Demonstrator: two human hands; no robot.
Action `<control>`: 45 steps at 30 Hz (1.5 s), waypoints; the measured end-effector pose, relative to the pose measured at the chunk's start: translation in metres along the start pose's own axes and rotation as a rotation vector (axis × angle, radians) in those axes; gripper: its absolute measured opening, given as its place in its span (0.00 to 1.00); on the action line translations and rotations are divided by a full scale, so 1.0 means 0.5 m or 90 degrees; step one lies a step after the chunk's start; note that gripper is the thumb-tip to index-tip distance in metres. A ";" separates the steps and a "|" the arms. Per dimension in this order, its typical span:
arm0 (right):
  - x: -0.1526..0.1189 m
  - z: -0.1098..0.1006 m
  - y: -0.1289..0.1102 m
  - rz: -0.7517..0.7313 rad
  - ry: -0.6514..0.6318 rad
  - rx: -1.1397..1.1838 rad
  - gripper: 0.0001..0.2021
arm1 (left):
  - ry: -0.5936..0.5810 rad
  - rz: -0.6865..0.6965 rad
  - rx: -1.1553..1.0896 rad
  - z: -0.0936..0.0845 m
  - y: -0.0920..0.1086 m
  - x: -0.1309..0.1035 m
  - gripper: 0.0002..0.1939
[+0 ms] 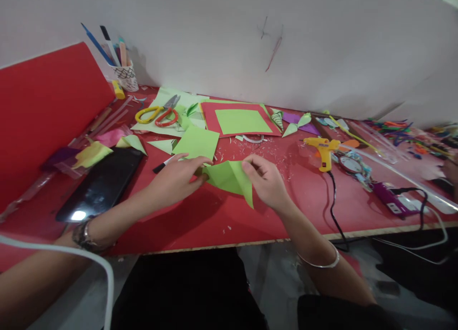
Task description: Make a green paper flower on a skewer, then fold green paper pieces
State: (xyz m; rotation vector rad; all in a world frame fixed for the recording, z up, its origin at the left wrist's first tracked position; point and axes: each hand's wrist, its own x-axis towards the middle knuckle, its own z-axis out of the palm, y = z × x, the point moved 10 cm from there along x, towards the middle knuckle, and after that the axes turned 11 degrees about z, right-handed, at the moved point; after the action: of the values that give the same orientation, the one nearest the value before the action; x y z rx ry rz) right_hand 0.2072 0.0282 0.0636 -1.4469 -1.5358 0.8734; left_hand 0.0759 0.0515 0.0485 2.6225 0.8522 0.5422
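Note:
A creased piece of green paper (227,177) is held up between my two hands, just above the red tabletop. My left hand (181,176) pinches its left corner with the fingers closed. On the other side, my right hand (264,181) grips the right part between thumb and fingers, and a pointed corner hangs down beside it. Right behind my left hand lies a flat green paper square (196,143). Farther back, a larger green sheet (243,121) rests on a red sheet (209,114). Scissors (157,115) with yellow and red handles lie on pale green paper (162,98).
A black phone (103,184) lies left of my forearm. To the right are a yellow glue gun (325,152) with its black cord, and a purple power strip (393,198). A pen cup (125,77) stands by the wall. Paper scraps litter the red table (200,225).

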 end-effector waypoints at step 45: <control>0.000 0.015 0.035 0.058 0.018 0.027 0.15 | 0.038 -0.014 -0.164 0.017 0.014 0.041 0.17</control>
State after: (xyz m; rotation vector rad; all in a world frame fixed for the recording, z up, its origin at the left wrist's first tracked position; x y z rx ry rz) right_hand 0.2075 0.0300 0.0449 -1.5014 -1.4322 0.9298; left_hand 0.0983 0.0569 0.0490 2.3719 0.7711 0.6795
